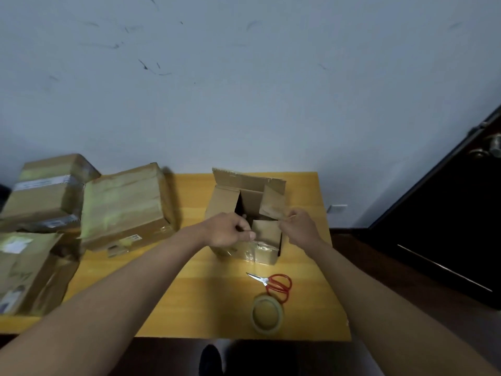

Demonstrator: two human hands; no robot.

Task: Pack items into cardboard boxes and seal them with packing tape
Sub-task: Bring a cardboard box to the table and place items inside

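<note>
Clearly, your left hand (230, 230) and right hand (299, 226) both pinched the near flap (267, 233) of the open box (244, 213) at the table's middle. Tape roll (267, 314) lay behind, nearer your right hand.

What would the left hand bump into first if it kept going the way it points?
Probably the near flap of the open box. The left hand points rightward at it, fingers already at its edge. Beyond it is the right hand, though depth is unclear.
</note>
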